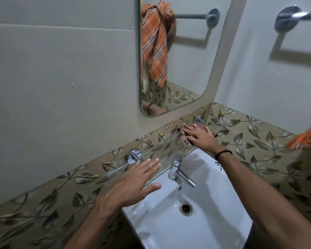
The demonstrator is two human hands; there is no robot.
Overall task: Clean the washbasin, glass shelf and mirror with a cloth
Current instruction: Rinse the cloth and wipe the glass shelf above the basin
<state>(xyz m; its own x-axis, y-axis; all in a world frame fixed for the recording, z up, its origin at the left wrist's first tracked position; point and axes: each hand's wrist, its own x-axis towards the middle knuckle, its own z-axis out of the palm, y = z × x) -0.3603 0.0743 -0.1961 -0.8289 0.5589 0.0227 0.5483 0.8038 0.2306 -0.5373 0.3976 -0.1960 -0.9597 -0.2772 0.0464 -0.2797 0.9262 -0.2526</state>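
A clear glass shelf [171, 146] runs along the leaf-patterned tiles above the white washbasin [212, 200]. My right hand [199, 136] presses a small checked cloth [184, 138] flat on the right end of the shelf. My left hand [133, 178] lies open, palm down, on the left end of the shelf, holding nothing. The mirror [178, 56] hangs on the wall above the shelf and reflects an orange plaid towel.
A chrome tap [180, 172] stands at the back of the basin, and the drain [186, 208] sits in the bowl. Chrome brackets [134, 156] hold the shelf. A towel rail mount [288, 17] is on the right wall, with an orange towel's edge [305, 139] hanging below it.
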